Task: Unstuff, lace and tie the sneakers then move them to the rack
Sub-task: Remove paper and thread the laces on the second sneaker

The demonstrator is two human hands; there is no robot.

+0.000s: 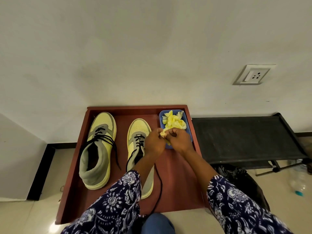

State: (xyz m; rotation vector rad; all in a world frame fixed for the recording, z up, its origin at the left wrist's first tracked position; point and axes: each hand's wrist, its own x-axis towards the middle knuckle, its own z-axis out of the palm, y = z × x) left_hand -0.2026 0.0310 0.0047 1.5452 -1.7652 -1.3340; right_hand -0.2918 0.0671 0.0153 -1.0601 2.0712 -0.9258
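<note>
Two pale yellow and grey sneakers stand toe-away on a red-brown tray (177, 183). The left sneaker (98, 152) has loose black laces across its tongue. The right sneaker (137, 132) is partly hidden under my left forearm; one black lace trails off it down the tray. My left hand (154, 143) and my right hand (177, 140) meet just right of that shoe's toe, and both pinch a crumpled wad of yellow paper (163, 133). More yellow paper (174, 121) lies piled in a blue dish (188, 132) right behind my hands.
The tray sits on the floor against a white wall. A low black rack (244, 137) stands to the right of it. Under the rack lie a dark bag (236, 174) and a clear bottle (298, 184). A wall socket (255, 75) sits above the rack.
</note>
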